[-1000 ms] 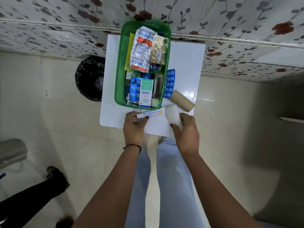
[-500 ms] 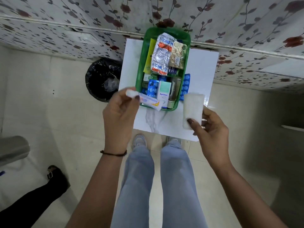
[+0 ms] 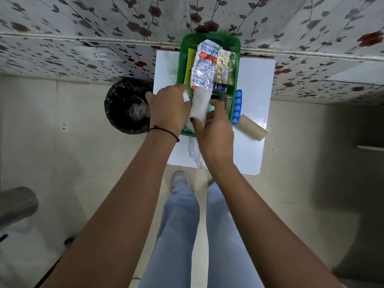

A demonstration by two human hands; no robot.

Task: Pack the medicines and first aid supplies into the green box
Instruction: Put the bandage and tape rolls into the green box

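The green box (image 3: pixel 236 59) stands on a small white table (image 3: pixel 251 84) against the wall, filled with silver blister strips (image 3: pixel 202 69), gold pill strips (image 3: pixel 223 67) and cartons. My right hand (image 3: pixel 214 132) holds a white gauze roll (image 3: pixel 199 104) upright over the box's near half. My left hand (image 3: pixel 168 109) is beside it over the box's left side, closed on the ointment tube, of which only the white cap end (image 3: pixel 185 97) shows. A blue blister pack (image 3: pixel 237 107) leans on the box's right wall outside. A tan bandage roll (image 3: pixel 252 127) lies on the table.
A black-lined waste bin (image 3: pixel 124 109) stands on the floor left of the table. The flowered wall runs behind the box. My legs and one shoe (image 3: pixel 179 179) are below the table edge. A grey cylinder (image 3: pixel 16 204) sits at far left.
Both hands lifted the tube and the gauze roll off the table's front edge and have moved together over the green box. The camera view shifted slightly.
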